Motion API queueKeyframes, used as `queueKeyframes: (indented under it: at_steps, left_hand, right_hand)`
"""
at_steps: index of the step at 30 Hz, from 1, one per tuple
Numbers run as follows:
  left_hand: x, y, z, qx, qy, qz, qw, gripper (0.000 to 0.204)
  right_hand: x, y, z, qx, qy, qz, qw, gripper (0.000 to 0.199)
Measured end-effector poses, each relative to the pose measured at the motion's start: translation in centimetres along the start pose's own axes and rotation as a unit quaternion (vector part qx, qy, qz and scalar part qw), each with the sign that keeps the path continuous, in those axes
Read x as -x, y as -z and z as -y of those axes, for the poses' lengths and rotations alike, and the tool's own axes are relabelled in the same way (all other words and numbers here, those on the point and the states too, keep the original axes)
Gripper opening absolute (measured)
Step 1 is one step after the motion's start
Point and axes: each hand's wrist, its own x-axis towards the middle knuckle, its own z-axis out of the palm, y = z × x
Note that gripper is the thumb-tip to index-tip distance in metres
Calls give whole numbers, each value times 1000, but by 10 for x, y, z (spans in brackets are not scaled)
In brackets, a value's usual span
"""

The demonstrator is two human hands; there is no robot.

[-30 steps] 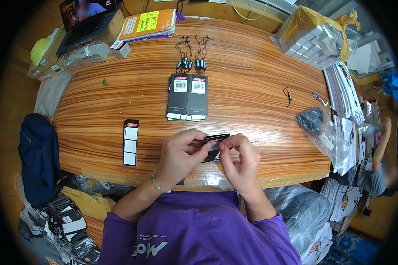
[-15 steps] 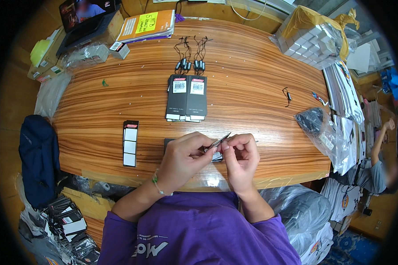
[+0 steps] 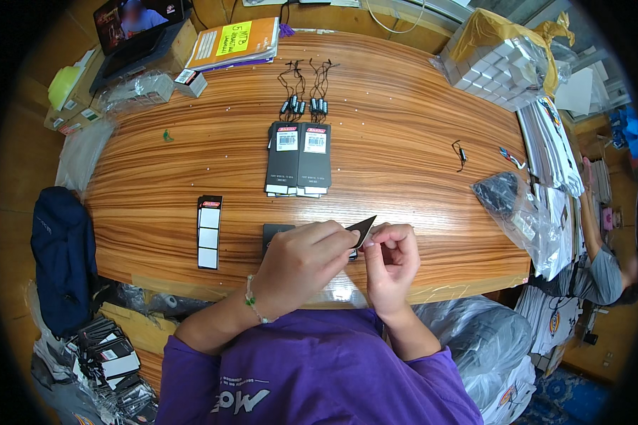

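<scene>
Above the table's near edge, my left hand [image 3: 298, 258] pinches a dark hang tag [image 3: 364, 228], its pointed corner tilted up to the right. Close against the tag's right edge, my right hand [image 3: 392, 268] has thumb and fingers pressed together; what they grip is too small to make out. Part of another dark card [image 3: 273, 233] shows on the table behind my left hand. Ahead lie two stacks of dark hang tags, a left stack [image 3: 282, 161] and a right stack [image 3: 315, 161], with black cords [image 3: 320, 85] stretching away from them. To the left lies a strip of white labels [image 3: 208, 237].
A loose black cord [image 3: 461, 155] and a plastic bag with something dark [image 3: 500, 195] lie at right. White boxes in plastic [image 3: 496, 67] stand far right. A laptop [image 3: 138, 35] and orange folder [image 3: 241, 42] sit far left. Another person [image 3: 599, 273] is beyond the right edge.
The tag in my left hand has turned, so more of its dark face shows. My left hand has rolled over slightly. The other person's arm at the far right has moved.
</scene>
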Motion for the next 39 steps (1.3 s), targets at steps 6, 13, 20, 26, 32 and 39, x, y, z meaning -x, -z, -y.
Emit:
queueKeyframes:
  at_steps: [6, 13, 20, 26, 32, 39]
  left_hand:
    - [-1, -4, -1, 27, 34, -14, 999, 10]
    - [-2, -11, 3, -1, -6, -60, 998, 11]
    - [0, -1, -2, -65, -44, -7, 997, 18]
    - [0, 1, -4, -76, -51, 0, 996, 21]
    - [-5, 6, 0, -121, -112, -26, 986, 24]
    - [-10, 5, 0, -68, -121, -33, 990, 24]
  right_hand:
    - [4, 1, -9, 50, 67, -5, 996, 14]
    - [-3, -3, 1, -152, -88, -37, 984, 12]
    - [-9, 4, 7, -307, -223, -11, 925, 11]
    - [-8, 6, 5, -235, -179, 9, 955, 15]
    - [-16, 18, 15, -142, -176, 73, 971, 26]
    - [-8, 19, 10, -97, -79, 75, 989, 33]
